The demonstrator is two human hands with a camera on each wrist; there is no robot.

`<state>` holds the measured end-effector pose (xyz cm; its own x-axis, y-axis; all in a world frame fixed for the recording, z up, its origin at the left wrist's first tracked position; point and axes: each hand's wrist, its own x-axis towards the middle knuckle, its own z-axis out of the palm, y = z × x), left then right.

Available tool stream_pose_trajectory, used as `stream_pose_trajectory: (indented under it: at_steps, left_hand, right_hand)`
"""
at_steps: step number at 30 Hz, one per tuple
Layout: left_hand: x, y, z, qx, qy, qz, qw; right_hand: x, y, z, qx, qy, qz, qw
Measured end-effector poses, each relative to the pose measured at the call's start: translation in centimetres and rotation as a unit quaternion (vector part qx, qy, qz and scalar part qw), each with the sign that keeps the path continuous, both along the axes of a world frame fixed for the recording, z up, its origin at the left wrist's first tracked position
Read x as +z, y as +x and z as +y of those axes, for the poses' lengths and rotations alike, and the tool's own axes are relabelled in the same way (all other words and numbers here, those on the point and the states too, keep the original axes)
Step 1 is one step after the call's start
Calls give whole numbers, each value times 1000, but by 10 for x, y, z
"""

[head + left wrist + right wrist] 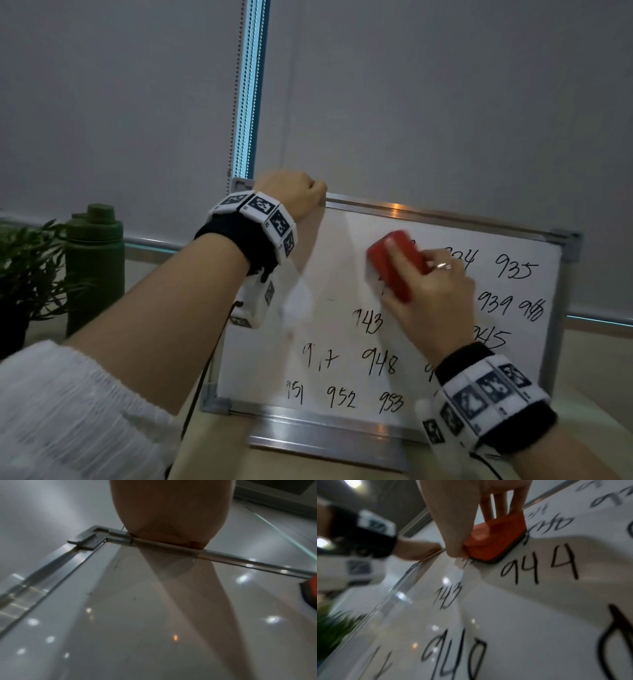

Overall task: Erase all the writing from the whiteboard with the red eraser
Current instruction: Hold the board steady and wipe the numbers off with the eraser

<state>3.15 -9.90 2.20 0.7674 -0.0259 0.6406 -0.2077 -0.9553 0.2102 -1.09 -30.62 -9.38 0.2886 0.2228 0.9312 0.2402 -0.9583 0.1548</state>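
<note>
At the far left a leafy plant (pixel 24 263) stands beside a green bottle (pixel 95 270) on the bench (pixel 44 330). Next comes the left hand (pixel 291 197), its fingers curled over the top edge of the whiteboard (pixel 346 342) near the upper left corner, gripping the metal frame. The whiteboard stands tilted back, and its left part is mostly wiped (only faint smudges show there). Toward the middle, the right hand (pixel 435 294) holds the red eraser (pixel 397 263), thumb on one side and fingers (pixel 498 505) on the other, with its dark felt face flat against the whiteboard. Black numbers (pixel 380 363) fill the lower rows and the right side, among them 943, 948, 952 and 935.
</note>
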Motion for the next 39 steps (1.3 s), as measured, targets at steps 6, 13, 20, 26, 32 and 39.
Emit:
stream_pose_trajectory:
  at_steps: [6,13,20,26,32,39]
  left_hand:
    - [-1,0,0,-5,0,-17,1000]
    - [-2,-2,0,3,8,-19,1000]
    - [-1,-1,-1,5,-1,-17,1000]
    - [-2,-1,-1,17,6,-22,1000]
    - [-2,0,-3,18,14,-21,1000]
    - [-2,-5,-3,23,24,-19,999]
  right_hand:
    - [-28,-8,23,23,-21,40,999]
    - [11,-8,-2,-10,16,42,999]
    - [-36,-20,15,28,-84,77,993]
    - [-3,-14,-13,-9,19,84,996]
    - [-15,-18,-1,5,41,101,994]
    - [-12,-18,-18,4,-40,65,997]
